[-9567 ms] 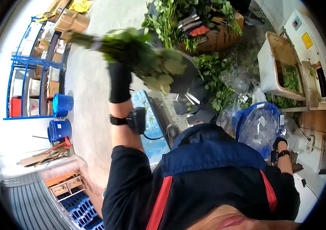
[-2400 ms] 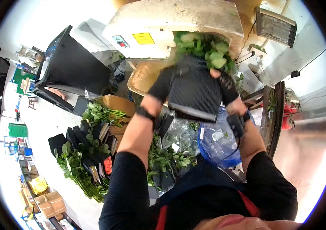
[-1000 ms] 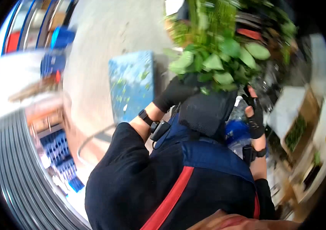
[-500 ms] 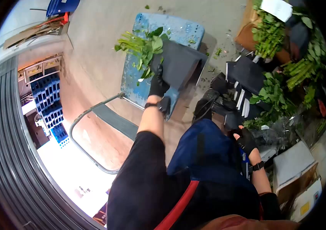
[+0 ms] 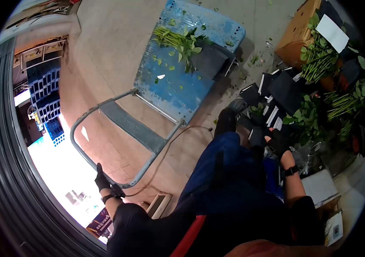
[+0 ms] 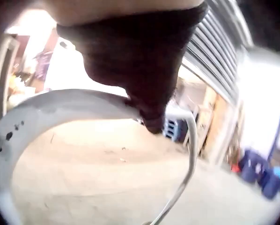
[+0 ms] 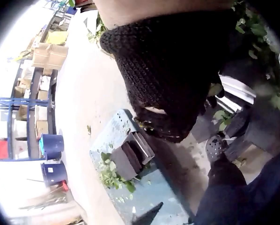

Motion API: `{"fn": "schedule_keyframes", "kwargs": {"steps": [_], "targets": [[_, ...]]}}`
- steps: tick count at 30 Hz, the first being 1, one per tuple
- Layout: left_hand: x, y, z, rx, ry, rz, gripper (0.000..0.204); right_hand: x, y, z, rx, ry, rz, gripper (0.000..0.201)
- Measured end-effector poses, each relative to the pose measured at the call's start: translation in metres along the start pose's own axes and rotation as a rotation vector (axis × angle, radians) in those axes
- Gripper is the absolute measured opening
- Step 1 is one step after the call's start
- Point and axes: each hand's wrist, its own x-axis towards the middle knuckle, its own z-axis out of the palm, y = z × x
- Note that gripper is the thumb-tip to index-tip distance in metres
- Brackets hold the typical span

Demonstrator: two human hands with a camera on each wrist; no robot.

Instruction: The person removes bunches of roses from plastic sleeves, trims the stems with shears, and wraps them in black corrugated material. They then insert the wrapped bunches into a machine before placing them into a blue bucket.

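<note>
In the head view, my gloved left hand (image 5: 102,180) is at the outer bend of the chair's metal back frame (image 5: 133,183), a finger pointing up. The left wrist view shows its fingers (image 6: 151,119) across the pale tube (image 6: 70,104); contact is unclear. A leafy bunch (image 5: 187,45) in a dark sleeve (image 5: 210,61) lies on the blue seat (image 5: 169,85), untouched. My gloved right hand (image 5: 279,143) hangs loosely bent beside my leg, holding nothing visible, near dark sleeves (image 5: 284,88) on the floor. It is dark in the right wrist view (image 7: 170,84).
A cardboard box (image 5: 294,36) and more green bunches (image 5: 319,64) stand or lie at the right. Clear plastic (image 5: 309,156) is near my right hand. A cable (image 5: 169,147) crosses the floor beside the chair. The grey shutter (image 5: 2,150) is at the left.
My left hand has left the sleeved bunch on the blue seat and moved down-left to the chair's back frame. My right hand remains low beside my leg.
</note>
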Motion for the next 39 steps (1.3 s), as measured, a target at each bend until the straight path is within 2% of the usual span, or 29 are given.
{"fn": "schedule_keyframes", "kwargs": {"steps": [2,3,4,6,8,11,12,16,17,18,19,25,28,30,32,33,34,35,36,37,38,39], "targets": [[0.002,-0.001,0.011,-0.571,-0.336,-0.117,0.035,0.004,-0.016,0.001,-0.07,-0.015,-0.016,0.046],[0.043,-0.016,0.012,-0.469,-0.322,-0.073,0.029,0.0,-0.03,-0.001,-0.068,-0.007,-0.043,0.045],[0.032,-0.012,0.014,-0.425,-0.253,0.065,0.025,-0.001,-0.045,-0.003,-0.07,0.003,-0.07,0.043],[0.031,0.003,0.022,-0.356,-0.167,0.119,0.024,0.0,-0.065,-0.006,-0.071,-0.029,-0.106,0.043],[0.039,0.019,0.027,-0.333,-0.112,0.132,0.027,0.0,-0.057,0.005,-0.122,-0.091,-0.138,0.044],[0.028,0.051,0.03,-0.418,-0.153,0.214,0.026,0.003,-0.056,0.008,-0.163,-0.103,-0.168,0.044],[0.025,0.058,0.031,-0.448,-0.192,0.287,0.024,0.003,-0.057,0.008,-0.168,-0.097,-0.175,0.044],[0.015,0.096,0.037,-0.42,-0.222,0.357,0.02,0.013,-0.045,0.013,-0.135,-0.142,-0.151,0.044],[0.011,0.103,0.038,-0.415,-0.224,0.373,0.019,0.015,-0.044,0.011,-0.157,-0.162,-0.11,0.045],[0.007,0.108,0.038,-0.402,-0.275,0.458,0.019,0.019,-0.052,0.004,-0.176,-0.18,-0.069,0.045],[-0.002,0.117,0.038,-0.369,-0.279,0.475,0.019,0.022,-0.056,0.0,-0.195,-0.198,-0.026,0.045],[-0.069,0.157,0.047,-0.338,-0.387,0.544,0.02,0.023,-0.04,-0.001,-0.095,-0.153,-0.027,0.046],[-0.102,0.17,0.048,-0.343,-0.409,0.602,0.019,0.01,-0.021,0.008,-0.132,-0.056,-0.121,0.042],[-0.112,0.18,0.048,-0.341,-0.415,0.634,0.019,0.001,-0.008,0.012,0.26,-0.115,0.12,0.044],[-0.096,0.179,0.035,-0.333,-0.425,0.659,0.018,-0.022,-0.002,0.017,0.36,-0.1,0.165,0.04],[-0.078,0.18,0.029,-0.317,-0.388,0.645,0.018,-0.032,0.002,0.02,0.409,-0.091,0.187,0.038],[-0.049,0.18,0.029,-0.352,-0.43,0.646,0.018,-0.039,0.017,0.024,0.371,-0.043,0.152,0.034],[-0.056,0.186,0.029,-0.343,-0.437,0.648,0.019,-0.035,0.048,0.039,0.745,0.025,0.305,0.021],[-0.045,0.188,0.031,-0.33,-0.44,0.634,0.023,-0.03,0.086,0.061,1.12,0.106,0.439,0.016],[-0.038,0.188,0.03,-0.307,-0.431,0.743,0.025,-0.032,0.129,0.072,1.005,0.188,0.234,0.015],[-0.044,0.194,0.025,-0.153,-0.427,0.714,0.03,-0.036,0.168,0.079,0.878,0.268,0.036,0.018],[-0.074,0.2,0.029,0.41,-0.002,1.006,0.041,-0.043,0.195,0.087,0.801,0.412,0.084,0.018]]}}
